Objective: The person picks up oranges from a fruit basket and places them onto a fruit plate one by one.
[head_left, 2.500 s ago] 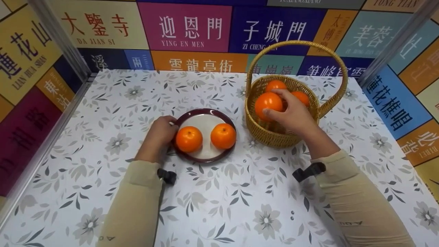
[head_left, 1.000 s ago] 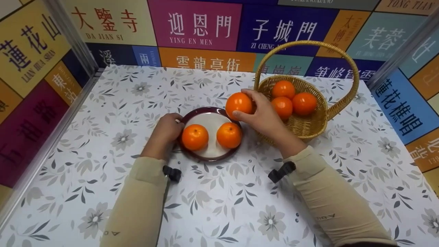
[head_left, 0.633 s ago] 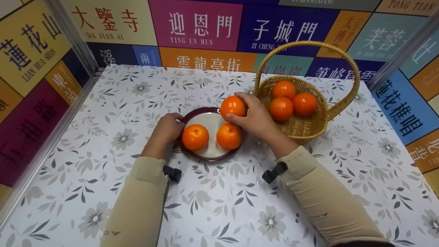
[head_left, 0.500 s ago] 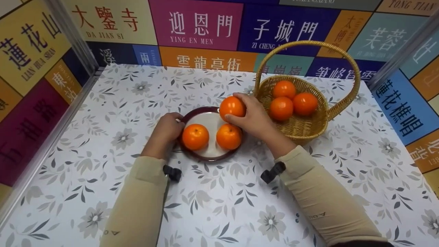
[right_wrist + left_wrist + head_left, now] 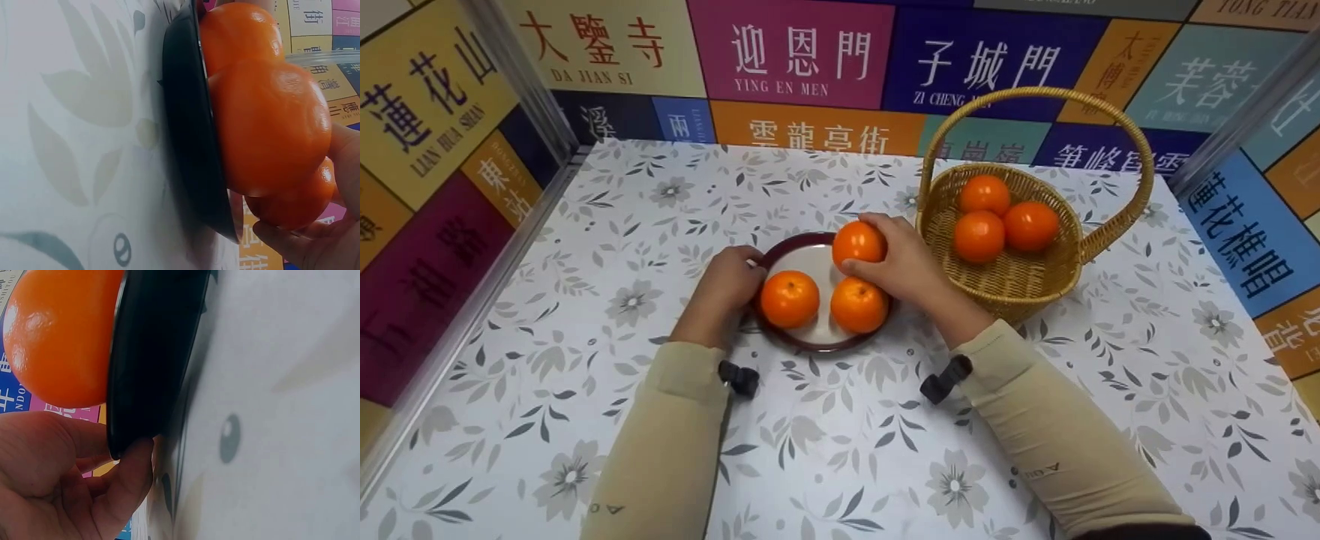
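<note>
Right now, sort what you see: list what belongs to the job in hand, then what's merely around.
Part of the work:
plate, rim pinched by the left hand
held orange, in the right hand
two oranges on the plate
basket with three oranges inside

Merely around:
flowered table covering
lettered wall panels
black wrist pieces

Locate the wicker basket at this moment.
In the head view, the wicker basket stands toward the far right of the floral-patterned tabletop, to the right of the plate and the right hand.
</note>
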A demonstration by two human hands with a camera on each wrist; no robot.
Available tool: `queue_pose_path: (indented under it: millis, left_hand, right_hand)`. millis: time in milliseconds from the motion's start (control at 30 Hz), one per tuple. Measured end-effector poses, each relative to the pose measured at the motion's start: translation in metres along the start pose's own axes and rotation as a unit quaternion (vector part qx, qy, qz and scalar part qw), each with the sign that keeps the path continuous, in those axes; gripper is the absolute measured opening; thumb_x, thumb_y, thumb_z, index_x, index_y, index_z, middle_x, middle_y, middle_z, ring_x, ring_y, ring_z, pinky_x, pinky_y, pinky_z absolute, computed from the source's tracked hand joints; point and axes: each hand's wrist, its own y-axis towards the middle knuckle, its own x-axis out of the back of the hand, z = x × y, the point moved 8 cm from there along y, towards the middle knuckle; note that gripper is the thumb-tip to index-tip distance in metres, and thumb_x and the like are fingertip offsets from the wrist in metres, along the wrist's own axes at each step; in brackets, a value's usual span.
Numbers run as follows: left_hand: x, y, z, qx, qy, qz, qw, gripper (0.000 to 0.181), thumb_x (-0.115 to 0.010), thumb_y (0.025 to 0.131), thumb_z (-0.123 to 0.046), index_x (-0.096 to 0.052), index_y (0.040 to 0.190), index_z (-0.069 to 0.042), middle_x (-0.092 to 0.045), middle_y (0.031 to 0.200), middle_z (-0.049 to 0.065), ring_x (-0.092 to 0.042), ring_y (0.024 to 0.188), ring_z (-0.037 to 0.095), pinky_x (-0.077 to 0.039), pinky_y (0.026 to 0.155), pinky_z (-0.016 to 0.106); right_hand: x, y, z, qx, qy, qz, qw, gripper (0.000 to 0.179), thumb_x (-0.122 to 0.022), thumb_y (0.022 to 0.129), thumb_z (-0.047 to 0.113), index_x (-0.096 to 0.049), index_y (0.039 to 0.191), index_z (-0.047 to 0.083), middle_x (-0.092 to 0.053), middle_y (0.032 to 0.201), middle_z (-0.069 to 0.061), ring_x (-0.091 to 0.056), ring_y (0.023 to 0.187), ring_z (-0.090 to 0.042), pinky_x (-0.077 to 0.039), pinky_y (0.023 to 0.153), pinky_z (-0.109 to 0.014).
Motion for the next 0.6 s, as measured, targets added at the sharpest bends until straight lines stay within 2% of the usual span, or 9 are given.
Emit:
queue_pose_path:
  millis: [267, 500, 600]
  left_hand:
    - [0.0008, 0.0006, -0.0023, -0.013, 0.017, -0.005, 0.9998, 0.03, -0.055, 0.098, -0.011, -0.068, 0.125, -0.004, -0.064, 0.131, 0.016, -0.055, 0.116, 0.032, -0.044, 0.109, 0.044]
    - [0.0009, 0.0013, -0.0027, -0.028, 0.031, -0.011, 0.9991, 0.031, -0.055, 0.097, -0.011, -0.069, 0.124, -0.002, -0.066, 0.128, 0.017, -0.057, 0.114, 0.032, -0.045, 0.107, 0.045]
    - [0.0006, 0.002, -0.0021, -0.025, 0.032, -0.009, 0.9991, 0.03, -0.055, 0.098, -0.012, -0.068, 0.123, -0.003, -0.066, 0.128, 0.017, -0.057, 0.114, 0.032, -0.045, 0.107, 0.045]
  right_hand:
    - [-0.0045, 0.0042, -0.0028, -0.011, 0.017, 0.01, 0.9998, 0.08, -0.083, 0.085, 0.044, -0.047, 0.154, 0.022, -0.054, 0.142, -0.012, -0.058, 0.12, -0.03, -0.051, 0.104, -0.051]
    - [-0.0081, 0.0074, -0.0048, -0.017, 0.021, 0.028, 0.9993, 0.08, -0.081, 0.087, 0.042, -0.046, 0.155, 0.022, -0.052, 0.148, -0.013, -0.056, 0.126, -0.032, -0.049, 0.108, -0.051]
    - [-0.0105, 0.009, -0.006, -0.023, 0.023, 0.042, 0.9986, 0.08, -0.08, 0.088, 0.042, -0.045, 0.156, 0.023, -0.049, 0.153, -0.013, -0.054, 0.131, -0.032, -0.047, 0.111, -0.051]
